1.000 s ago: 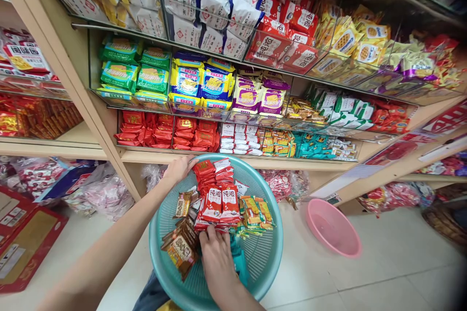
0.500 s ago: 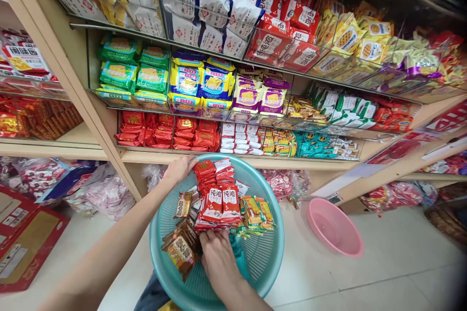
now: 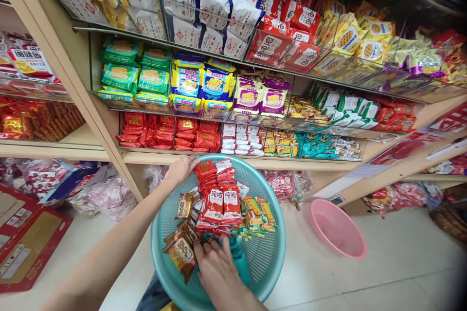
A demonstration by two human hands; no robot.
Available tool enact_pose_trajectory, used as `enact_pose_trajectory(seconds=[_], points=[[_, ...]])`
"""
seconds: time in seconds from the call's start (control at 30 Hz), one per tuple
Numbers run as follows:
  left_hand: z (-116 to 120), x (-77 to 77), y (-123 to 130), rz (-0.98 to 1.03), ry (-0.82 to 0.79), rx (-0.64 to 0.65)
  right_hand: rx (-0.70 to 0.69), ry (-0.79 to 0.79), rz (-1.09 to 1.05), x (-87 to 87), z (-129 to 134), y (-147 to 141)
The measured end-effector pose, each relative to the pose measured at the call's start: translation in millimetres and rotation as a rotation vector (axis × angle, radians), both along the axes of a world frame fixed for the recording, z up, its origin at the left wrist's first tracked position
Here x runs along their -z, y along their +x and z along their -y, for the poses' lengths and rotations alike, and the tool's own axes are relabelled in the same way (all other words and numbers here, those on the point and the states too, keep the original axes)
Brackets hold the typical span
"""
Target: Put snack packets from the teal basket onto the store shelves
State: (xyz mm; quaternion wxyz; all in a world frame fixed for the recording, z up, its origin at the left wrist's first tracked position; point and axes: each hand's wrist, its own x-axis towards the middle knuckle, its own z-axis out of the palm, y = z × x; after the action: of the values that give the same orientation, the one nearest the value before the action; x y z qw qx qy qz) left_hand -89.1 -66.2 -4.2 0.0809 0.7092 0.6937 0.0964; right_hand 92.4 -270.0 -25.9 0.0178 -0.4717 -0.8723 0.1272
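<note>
My left hand (image 3: 181, 170) is closed on the far left rim of a round teal plastic basket (image 3: 274, 267). Inside the basket, my right hand (image 3: 217, 262) is low, with its fingers apart over some teal packets (image 3: 239, 260); the packets are partly hidden beneath it. Just left of those fingers lie brown snack packets (image 3: 182, 252). Beyond them sits a stack of red-and-white biscuit packets (image 3: 222, 204), with yellow-and-green packets (image 3: 258, 213) to its right. Smaller red packets (image 3: 206, 172) and white packets (image 3: 224, 167) lie near the far rim.
Shelves with clear bins of wrapped snacks, such as green biscuit packs (image 3: 120, 77), rise ahead. A pink basin (image 3: 337, 228) is on the tiled floor at right. To the left are a red carton (image 3: 29, 243) and plastic bags of goods (image 3: 102, 196).
My right hand has shifted slightly down and its fingers have spread, baring more of the teal packets. My left hand remains on the rim.
</note>
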Motion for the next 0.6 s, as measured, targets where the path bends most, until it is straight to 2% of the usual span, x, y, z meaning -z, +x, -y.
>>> enact_pose_trajectory(seconds=[0.33,0.6], points=[[-4,6.5,-3,0.011,0.011,0.002,0.036,-0.002,0.017,-10.9,0,-15],[-5,7.4,-4,0.026,0.028,0.027,0.097,0.039,0.036,-0.7,-2,-22]])
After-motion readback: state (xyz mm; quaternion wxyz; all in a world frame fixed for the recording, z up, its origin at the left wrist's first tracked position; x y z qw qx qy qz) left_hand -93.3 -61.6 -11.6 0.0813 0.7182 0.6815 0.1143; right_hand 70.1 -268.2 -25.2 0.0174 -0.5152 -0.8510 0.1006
